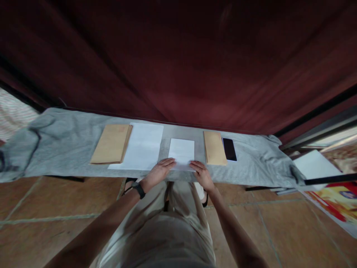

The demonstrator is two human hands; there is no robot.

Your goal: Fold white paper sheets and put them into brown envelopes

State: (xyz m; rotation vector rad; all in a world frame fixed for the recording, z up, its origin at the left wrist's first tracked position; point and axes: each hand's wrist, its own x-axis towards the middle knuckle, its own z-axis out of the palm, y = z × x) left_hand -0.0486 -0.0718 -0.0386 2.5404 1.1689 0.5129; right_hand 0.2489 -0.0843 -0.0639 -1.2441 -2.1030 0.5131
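A small white sheet of paper [182,148] lies in front of me, its near part shaded, as if bent at a crease. On its near left edge rest the fingertips of my left hand [161,170], with a dark watch on that wrist. My right hand [202,174] has its fingers on the near right edge. Both hands are closed at the paper, thumbs mostly hidden. Left of it lie larger white sheets [145,145], partly under a stack of brown envelopes [111,143]. A smaller stack of brown envelopes [215,147] lies to the right.
A dark phone [229,149] lies beside the smaller stack. Grey cloth [253,160] covers the narrow table. A dark red curtain [178,67] hangs behind it. At the lower right are a white board [315,165] and a colourful printed sheet [337,201] above the tiled floor.
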